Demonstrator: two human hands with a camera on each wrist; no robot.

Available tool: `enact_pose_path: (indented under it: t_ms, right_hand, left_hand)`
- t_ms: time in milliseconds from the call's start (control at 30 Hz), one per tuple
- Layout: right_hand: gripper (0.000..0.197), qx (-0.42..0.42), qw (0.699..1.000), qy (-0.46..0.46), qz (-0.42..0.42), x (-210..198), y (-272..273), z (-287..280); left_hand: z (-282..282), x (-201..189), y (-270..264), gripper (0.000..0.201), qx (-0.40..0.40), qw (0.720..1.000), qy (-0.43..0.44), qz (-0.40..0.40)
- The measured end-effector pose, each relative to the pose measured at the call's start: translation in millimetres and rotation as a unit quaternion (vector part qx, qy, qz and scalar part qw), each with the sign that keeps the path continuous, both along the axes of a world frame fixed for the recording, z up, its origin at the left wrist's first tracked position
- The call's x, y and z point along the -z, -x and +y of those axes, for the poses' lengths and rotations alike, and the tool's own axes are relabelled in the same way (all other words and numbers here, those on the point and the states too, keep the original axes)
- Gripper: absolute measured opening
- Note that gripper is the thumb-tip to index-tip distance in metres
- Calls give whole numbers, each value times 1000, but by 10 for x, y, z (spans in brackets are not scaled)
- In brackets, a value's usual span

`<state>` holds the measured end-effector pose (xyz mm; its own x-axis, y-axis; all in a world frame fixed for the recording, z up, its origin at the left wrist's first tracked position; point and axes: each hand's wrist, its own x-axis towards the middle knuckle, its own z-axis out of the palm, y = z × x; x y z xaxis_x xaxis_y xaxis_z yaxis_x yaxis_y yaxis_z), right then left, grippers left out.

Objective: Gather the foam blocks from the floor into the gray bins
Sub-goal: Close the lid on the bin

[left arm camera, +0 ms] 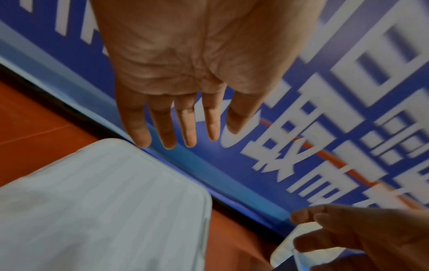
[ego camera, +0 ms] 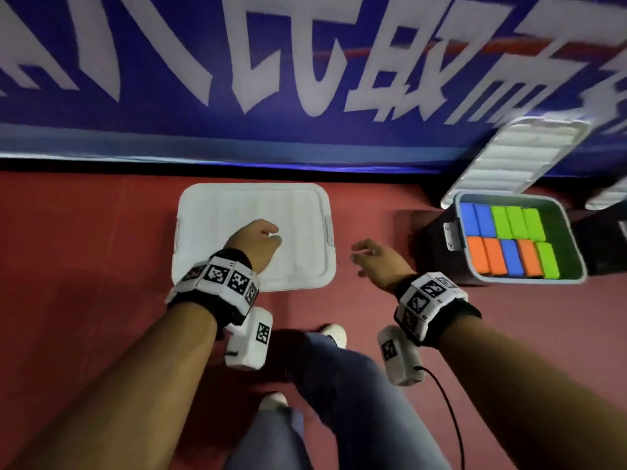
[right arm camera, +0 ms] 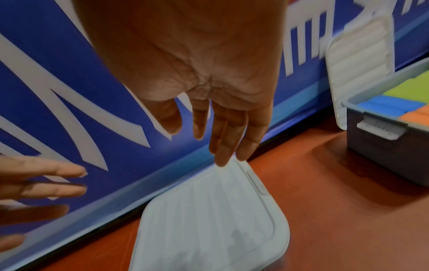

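Forearms with tagged wrist bands fill the lower head view; the person's legs and shoes stand on the red floor point(ego camera: 84, 232) between them. Left hand point(ego camera: 256, 242) hovers over a white bin lid point(ego camera: 254, 212), fingers straight and relaxed, holding nothing; whether it touches the lid I cannot tell. Right hand point(ego camera: 376, 262) hangs over bare floor between that lid and the open gray bin point(ego camera: 573, 256), fingers loosely spread, empty.

Foam blocks point(ego camera: 509, 239), blue, green and orange, stand on edge in two rows inside the bin, nearly filling it. No loose blocks show on the floor. A second lid point(ego camera: 515, 157) leans against the blue banner point(ego camera: 305, 62) behind the bin.

Judgement: blocks likely light, soft and compressible, not fragile; pinch across the long faces. Lids are probably stiff, thin plastic; take them by opposite short edges.
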<state>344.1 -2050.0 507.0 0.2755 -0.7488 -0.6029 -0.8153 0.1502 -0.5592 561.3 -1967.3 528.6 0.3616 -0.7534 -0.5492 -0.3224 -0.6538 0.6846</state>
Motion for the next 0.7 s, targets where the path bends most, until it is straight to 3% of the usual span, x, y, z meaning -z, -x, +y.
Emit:
enact_pose_path:
  t_ms: [100, 300, 433, 500, 633, 700]
  right_hand:
    - [7, 41, 999, 24, -17, -651, 483, 120]
    - [20, 142, 987, 67, -30, -1414, 1654, 25]
    - [6, 193, 978, 72, -18, -1693, 2666, -64]
    - [13, 203, 975, 88, 14, -1811, 3228, -204]
    - [26, 224, 965, 132, 35, -2104, 4282, -667]
    - [21, 224, 964, 142, 21, -2261, 4703, -909]
  left_hand:
    - [-48, -682, 425, 28, 19, 999, 41, -11]
    - [-290, -1640, 1380, 21, 84, 983, 162, -28]
    - [-613, -1883, 2196, 15, 92, 977, 185, -52]
    - [-885, -1990, 2761, 13, 83, 975, 205, -34]
    - [-1541, -2200, 3968, 26, 47, 980, 178, 79]
    - [-1749, -2248, 4406, 29, 51, 982, 173, 47]
